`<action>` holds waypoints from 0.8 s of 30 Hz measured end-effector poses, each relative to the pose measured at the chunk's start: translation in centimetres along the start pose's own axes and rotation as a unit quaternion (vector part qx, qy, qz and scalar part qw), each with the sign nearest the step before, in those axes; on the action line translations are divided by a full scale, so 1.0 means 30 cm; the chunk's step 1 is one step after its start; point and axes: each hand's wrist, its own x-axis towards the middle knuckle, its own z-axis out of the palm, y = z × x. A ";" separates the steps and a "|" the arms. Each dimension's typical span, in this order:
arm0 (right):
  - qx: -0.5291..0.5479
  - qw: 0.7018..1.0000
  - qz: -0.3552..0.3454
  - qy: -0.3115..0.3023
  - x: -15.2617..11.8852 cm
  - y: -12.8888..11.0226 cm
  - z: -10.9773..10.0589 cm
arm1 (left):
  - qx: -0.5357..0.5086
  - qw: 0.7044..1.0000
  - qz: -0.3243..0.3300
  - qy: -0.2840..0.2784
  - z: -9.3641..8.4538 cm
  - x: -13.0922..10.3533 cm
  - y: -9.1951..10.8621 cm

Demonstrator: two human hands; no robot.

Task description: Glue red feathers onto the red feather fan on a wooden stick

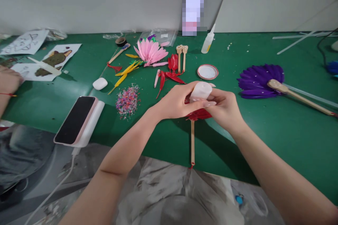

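Observation:
My left hand (176, 102) and my right hand (226, 107) meet at the centre, both with fingers closed around a small white cylindrical container (202, 90). What its far end looks like is hidden. Directly below it lies a red feather fan (198, 114), mostly covered by my hands, with its wooden handle (192, 144) pointing toward me. Loose red feathers (173, 64) are just beyond my left hand, beside two wooden fan handles (182, 56). A round white lid with a red rim (207, 72) rests behind my right hand.
A purple feather fan (261, 81) lies at right. Pink feathers (150, 52), yellow feathers (126, 72), a glue bottle (207, 42) and a propped phone (194, 8) stand toward the back. Left are colourful chips (128, 101), a charging phone (76, 121) and another person's hand (10, 81).

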 end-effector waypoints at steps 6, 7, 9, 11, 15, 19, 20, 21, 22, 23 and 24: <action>-0.004 1.000 -0.011 0.008 -0.003 0.000 0.005 | 0.015 1.000 0.013 -0.004 -0.004 -0.002 -0.003; -0.004 1.000 -0.016 0.008 -0.003 -0.001 0.006 | 0.020 1.000 0.016 -0.003 -0.005 -0.002 -0.002; -0.013 0.999 -0.028 0.009 -0.002 -0.006 0.006 | 0.029 0.999 0.021 -0.004 -0.008 -0.002 0.000; -0.032 0.999 -0.040 0.013 0.001 -0.011 0.005 | 0.034 0.999 0.028 -0.004 -0.010 -0.002 0.004; -0.074 0.995 -0.059 0.022 0.010 -0.020 0.005 | 0.040 0.998 0.041 -0.004 -0.014 -0.003 0.014; -0.083 0.994 -0.072 0.026 0.015 -0.022 0.008 | 0.045 0.998 0.048 -0.004 -0.019 -0.003 0.022; -0.083 0.993 -0.074 0.027 0.015 -0.022 0.009 | 0.045 0.998 0.049 -0.004 -0.021 -0.003 0.023; -0.083 0.993 -0.074 0.030 0.014 -0.022 0.011 | 0.045 0.998 0.051 -0.005 -0.023 -0.003 0.025; -0.084 0.993 -0.074 0.032 0.013 -0.022 0.012 | 0.044 0.998 0.053 -0.004 -0.025 -0.004 0.026; -0.085 0.993 -0.073 0.034 0.012 -0.022 0.013 | 0.043 0.998 0.054 -0.005 -0.027 -0.004 0.027; -0.088 0.993 -0.072 0.037 0.011 -0.023 0.014 | 0.041 0.998 0.055 -0.004 -0.028 -0.004 0.028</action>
